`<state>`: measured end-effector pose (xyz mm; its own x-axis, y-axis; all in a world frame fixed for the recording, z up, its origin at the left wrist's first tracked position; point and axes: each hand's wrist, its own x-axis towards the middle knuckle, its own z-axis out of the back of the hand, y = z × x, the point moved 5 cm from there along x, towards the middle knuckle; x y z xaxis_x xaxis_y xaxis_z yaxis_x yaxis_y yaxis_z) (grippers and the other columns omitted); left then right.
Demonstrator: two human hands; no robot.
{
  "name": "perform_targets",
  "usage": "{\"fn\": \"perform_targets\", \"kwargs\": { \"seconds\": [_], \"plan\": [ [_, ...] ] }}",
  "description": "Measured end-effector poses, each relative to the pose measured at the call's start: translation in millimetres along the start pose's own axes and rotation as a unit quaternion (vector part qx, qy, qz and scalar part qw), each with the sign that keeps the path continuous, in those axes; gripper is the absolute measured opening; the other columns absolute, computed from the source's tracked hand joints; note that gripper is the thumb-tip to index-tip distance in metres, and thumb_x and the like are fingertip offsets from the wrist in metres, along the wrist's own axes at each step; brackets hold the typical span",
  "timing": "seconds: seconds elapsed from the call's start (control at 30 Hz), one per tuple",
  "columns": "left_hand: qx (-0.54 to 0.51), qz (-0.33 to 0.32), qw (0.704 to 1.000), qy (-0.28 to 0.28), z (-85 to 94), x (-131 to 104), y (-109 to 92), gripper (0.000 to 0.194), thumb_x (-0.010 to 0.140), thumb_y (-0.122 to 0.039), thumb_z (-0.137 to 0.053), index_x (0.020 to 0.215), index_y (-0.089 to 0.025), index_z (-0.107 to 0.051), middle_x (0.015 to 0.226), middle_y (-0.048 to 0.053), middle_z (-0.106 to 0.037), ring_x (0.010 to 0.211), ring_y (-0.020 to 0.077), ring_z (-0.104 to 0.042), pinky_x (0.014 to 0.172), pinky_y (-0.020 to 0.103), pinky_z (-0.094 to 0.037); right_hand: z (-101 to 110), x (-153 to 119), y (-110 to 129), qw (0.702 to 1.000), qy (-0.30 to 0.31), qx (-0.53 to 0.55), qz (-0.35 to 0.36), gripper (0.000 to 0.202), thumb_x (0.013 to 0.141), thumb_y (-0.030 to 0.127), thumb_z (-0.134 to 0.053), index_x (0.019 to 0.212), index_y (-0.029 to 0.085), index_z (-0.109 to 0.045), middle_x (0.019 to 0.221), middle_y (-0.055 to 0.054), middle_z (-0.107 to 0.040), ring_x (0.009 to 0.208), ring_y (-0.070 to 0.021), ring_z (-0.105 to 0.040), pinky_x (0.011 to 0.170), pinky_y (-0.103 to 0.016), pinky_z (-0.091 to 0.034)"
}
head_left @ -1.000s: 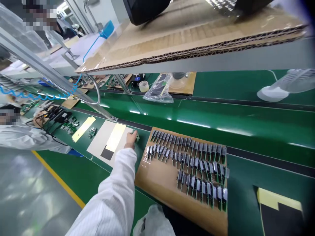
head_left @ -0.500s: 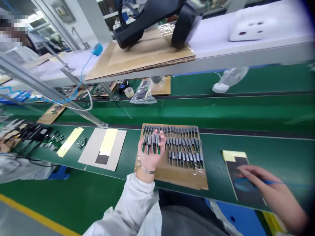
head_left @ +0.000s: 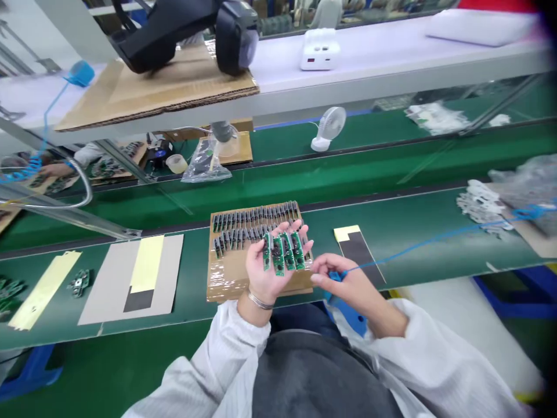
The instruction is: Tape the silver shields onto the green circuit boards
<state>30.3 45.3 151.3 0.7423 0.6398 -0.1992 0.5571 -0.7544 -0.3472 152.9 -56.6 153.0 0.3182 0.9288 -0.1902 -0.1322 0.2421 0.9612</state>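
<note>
My left hand (head_left: 266, 280) is palm up over the cardboard sheet, with several small green circuit boards (head_left: 284, 254) side by side across its fingers. Their green faces with dark parts show. Close by on the right, my right hand (head_left: 354, 287) has its fingers pinched on a blue wrist strap (head_left: 336, 276), partly hidden by the hand. From it a thin blue cord (head_left: 418, 242) runs off to the right. Behind my left hand, rows of similar boards (head_left: 235, 238) stand on the cardboard sheet (head_left: 226, 276); my hand covers some.
On the green bench lie a grey card (head_left: 104, 281) with yellow tape, a black strip (head_left: 361, 249) and white parts (head_left: 481, 203) at far right. A shelf (head_left: 278, 84) crosses above, holding a black headset (head_left: 174, 35). A small fan (head_left: 329, 128) stands behind.
My right hand has come in from the far right to beside my left hand, bringing the blue strap. The boards in my left hand now show their green faces. The view has shifted right.
</note>
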Motion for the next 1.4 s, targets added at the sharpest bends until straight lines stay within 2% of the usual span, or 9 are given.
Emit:
{"fn": "perform_targets", "kwargs": {
  "seconds": [0.27, 0.43, 0.53, 0.63, 0.77, 1.03, 1.27, 1.33, 1.4],
  "plan": [
    [-0.006, 0.011, 1.000, -0.025, 7.5, 4, 24, 0.037, 0.090, -0.044, -0.052, 0.112, -0.018, -0.065, 0.142, 0.016, -0.064, 0.141, 0.0378, -0.053, 0.114, 0.061, -0.043, -12, 1, 0, 0.997, -0.042, -0.040, 0.041, 0.025, 0.082, 0.041, -0.070, 0.072, 0.020, -0.061, 0.062, 0.003, -0.050, 0.061, -0.0134, -0.045, 0.061, -0.029, -0.038],
    [0.221, 0.016, 0.969, -0.112, 35.5, -3, 17, 0.048, 0.092, -0.059, -0.046, 0.117, -0.019, -0.059, 0.136, 0.018, -0.065, 0.116, 0.0354, -0.070, 0.090, 0.054, -0.059, -6, 5, -19, 0.999, -0.021, -0.006, 0.024, 0.025, 0.076, 0.044, -0.079, 0.075, 0.020, -0.071, 0.062, 0.002, -0.058, 0.060, -0.0141, -0.051, 0.060, -0.028, -0.043],
    [0.324, 0.014, 0.935, -0.144, 62.9, -12, 6, 0.049, 0.092, -0.062, -0.049, 0.116, -0.019, -0.058, 0.129, 0.018, -0.067, 0.104, 0.0320, -0.072, 0.076, 0.046, -0.062, 27, 19, -60, 0.994, -0.105, 0.024, -0.019, 0.033, 0.079, 0.052, -0.078, 0.079, 0.019, -0.072, 0.065, 0.000, -0.062, 0.061, -0.0151, -0.056, 0.058, -0.028, -0.046],
    [0.457, 0.006, 0.874, -0.162, 88.6, -15, -3, 0.045, 0.086, -0.057, -0.065, 0.110, -0.019, -0.062, 0.119, 0.016, -0.068, 0.099, 0.0309, -0.071, 0.077, 0.046, -0.062, 71, 35, -117, 0.966, -0.244, 0.050, -0.064, 0.033, 0.079, 0.047, -0.083, 0.082, 0.017, -0.068, 0.072, -0.001, -0.064, 0.068, -0.0149, -0.060, 0.065, -0.028, -0.052],
    [0.634, -0.030, 0.761, -0.135, 101.5, -13, -8, 0.041, 0.076, -0.037, -0.080, 0.112, -0.021, -0.069, 0.120, 0.012, -0.067, 0.119, 0.0326, -0.062, 0.112, 0.054, -0.046, 116, 46, -180, 0.912, -0.383, 0.078, -0.123, 0.023, 0.099, 0.036, -0.067, 0.104, 0.014, -0.066, 0.093, -0.002, -0.067, 0.075, -0.0134, -0.065, 0.067, -0.029, -0.057],
    [0.828, -0.086, 0.512, -0.211, 127.9, -30, -34, 0.057, 0.089, -0.029, -0.061, 0.142, -0.010, -0.049, 0.139, 0.027, -0.050, 0.135, 0.0423, -0.049, 0.111, 0.063, -0.041, 162, 24, -215, 0.858, -0.483, 0.073, -0.159, 0.021, 0.096, 0.030, -0.071, 0.108, 0.015, -0.065, 0.102, -0.005, -0.067, 0.083, -0.0153, -0.066, 0.072, -0.031, -0.058],
    [0.883, -0.071, 0.395, -0.243, 157.4, -24, -27, 0.068, 0.086, -0.028, -0.070, 0.145, -0.005, -0.047, 0.138, 0.031, -0.056, 0.129, 0.0469, -0.052, 0.108, 0.066, -0.040, 124, -33, -182, 0.872, -0.477, -0.036, -0.106, 0.038, 0.076, 0.036, -0.073, 0.106, 0.019, -0.058, 0.112, -0.015, -0.063, 0.108, -0.0309, -0.060, 0.099, -0.049, -0.046],
    [0.888, -0.068, 0.381, -0.246, 159.1, -25, -25, 0.069, 0.085, -0.031, -0.072, 0.145, -0.005, -0.048, 0.140, 0.031, -0.056, 0.131, 0.0482, -0.051, 0.108, 0.068, -0.038, 91, -39, -159, 0.906, -0.413, -0.057, -0.074, 0.034, 0.078, 0.041, -0.067, 0.104, 0.020, -0.062, 0.107, -0.012, -0.065, 0.103, -0.0302, -0.061, 0.100, -0.052, -0.046],
    [0.891, -0.068, 0.374, -0.248, 158.9, -26, -24, 0.071, 0.085, -0.034, -0.074, 0.145, -0.007, -0.048, 0.142, 0.030, -0.055, 0.130, 0.0484, -0.051, 0.108, 0.068, -0.038, 45, -35, -137, 0.959, -0.273, -0.051, -0.057, 0.022, 0.076, 0.039, -0.071, 0.089, 0.022, -0.069, 0.092, -0.009, -0.069, 0.088, -0.0278, -0.064, 0.092, -0.048, -0.051]
  ]
}}
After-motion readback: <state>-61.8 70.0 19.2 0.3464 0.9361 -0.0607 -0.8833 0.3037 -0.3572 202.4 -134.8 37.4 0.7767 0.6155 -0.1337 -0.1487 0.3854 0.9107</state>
